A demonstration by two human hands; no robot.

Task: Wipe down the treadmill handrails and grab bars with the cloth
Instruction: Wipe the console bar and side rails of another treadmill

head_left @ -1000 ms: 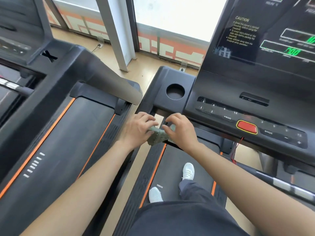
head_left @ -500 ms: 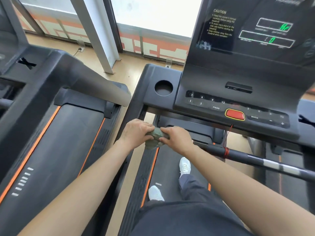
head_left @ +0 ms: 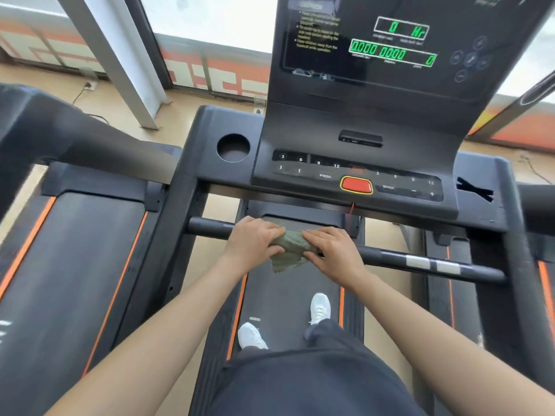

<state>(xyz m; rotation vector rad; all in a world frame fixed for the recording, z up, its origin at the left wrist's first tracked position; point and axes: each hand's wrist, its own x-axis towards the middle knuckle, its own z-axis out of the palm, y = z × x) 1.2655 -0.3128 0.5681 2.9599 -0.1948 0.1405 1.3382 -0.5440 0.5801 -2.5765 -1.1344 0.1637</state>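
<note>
**Green cloth (head_left: 289,250) wrapping the grab bar (head_left: 405,261)**

Left hand (head_left: 252,244) is gripping its left end, right hand (head_left: 333,253) its right end. Cloth is lying lengthwise along the left-to-right bar. Both hands are sitting farther right on it than before.

left hand (head_left: 252,244) grips cloth (head_left: 289,250) | right hand (head_left: 333,253) grips cloth | arms forward

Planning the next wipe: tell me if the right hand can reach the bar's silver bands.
Probably yes: the right hand grips the cloth on that bar; the stretch to the silver bands looks bare.
</note>
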